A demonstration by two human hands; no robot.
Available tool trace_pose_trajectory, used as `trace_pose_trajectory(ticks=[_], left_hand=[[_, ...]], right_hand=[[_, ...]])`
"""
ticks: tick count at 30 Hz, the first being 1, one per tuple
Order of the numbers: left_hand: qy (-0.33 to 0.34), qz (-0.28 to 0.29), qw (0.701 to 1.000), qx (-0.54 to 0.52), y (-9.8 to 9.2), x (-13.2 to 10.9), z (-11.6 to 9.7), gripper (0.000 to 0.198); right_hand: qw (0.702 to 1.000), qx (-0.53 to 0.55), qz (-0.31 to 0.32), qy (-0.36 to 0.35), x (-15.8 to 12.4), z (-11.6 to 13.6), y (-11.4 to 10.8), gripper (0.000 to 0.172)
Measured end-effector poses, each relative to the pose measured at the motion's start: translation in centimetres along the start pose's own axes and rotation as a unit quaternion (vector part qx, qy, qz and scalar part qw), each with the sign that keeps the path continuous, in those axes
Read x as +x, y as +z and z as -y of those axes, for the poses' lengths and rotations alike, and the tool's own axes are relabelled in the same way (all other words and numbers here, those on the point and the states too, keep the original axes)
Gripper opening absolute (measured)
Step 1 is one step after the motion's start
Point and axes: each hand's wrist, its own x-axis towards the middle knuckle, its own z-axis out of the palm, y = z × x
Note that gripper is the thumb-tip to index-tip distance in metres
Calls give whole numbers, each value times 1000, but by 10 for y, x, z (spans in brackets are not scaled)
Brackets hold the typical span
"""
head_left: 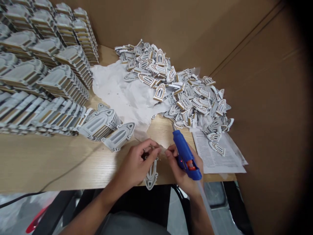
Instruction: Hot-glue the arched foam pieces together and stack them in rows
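Note:
Near the table's front edge, my left hand (137, 163) is closed on a grey arched window-shaped piece (152, 174), whose pointed end hangs down toward me. My right hand (184, 171) is wrapped round a blue glue gun (183, 148) with its nozzle pointing away and a clear glue stick (205, 205) trailing out of the back. Between the fingertips of both hands shows a small pale scrap (162, 150), too blurred to name. My left palm and fingers hide part of the window piece.
Tall stacks of larger window-shaped pieces (63, 81) fill the left. One loose piece (118, 137) leans by the nearest stack. Small white-and-gold window pieces (200, 101) lie heaped on crumpled paper (122, 94) and newsprint (212, 156). Cardboard walls (183, 32) stand behind and right.

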Motion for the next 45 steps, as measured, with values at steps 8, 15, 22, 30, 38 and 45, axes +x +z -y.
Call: trace_pose_trajectory(ticks=[8, 15, 22, 30, 38, 45], left_hand=[[17, -1, 999, 27, -3, -1, -2, 28], [13, -121, 992, 21, -1, 2, 3, 28], [18, -67, 998, 11, -1, 1, 0, 29], [2, -21, 1000, 6, -1, -2, 1, 21], [20, 16, 999, 31, 2, -4, 1, 22], [37, 12, 995, 87, 4, -4, -3, 22]], right_hand=[[1000, -19, 4, -16, -3, -3, -7, 21], [997, -31, -40, 57, -7, 4, -2, 24], [997, -25, -39, 55, -5, 6, 9, 24], [997, -46, -42, 34, 0, 8, 7, 21], [998, -59, -32, 3, -7, 4, 6, 17], [995, -84, -52, 2, -11, -3, 3, 17]])
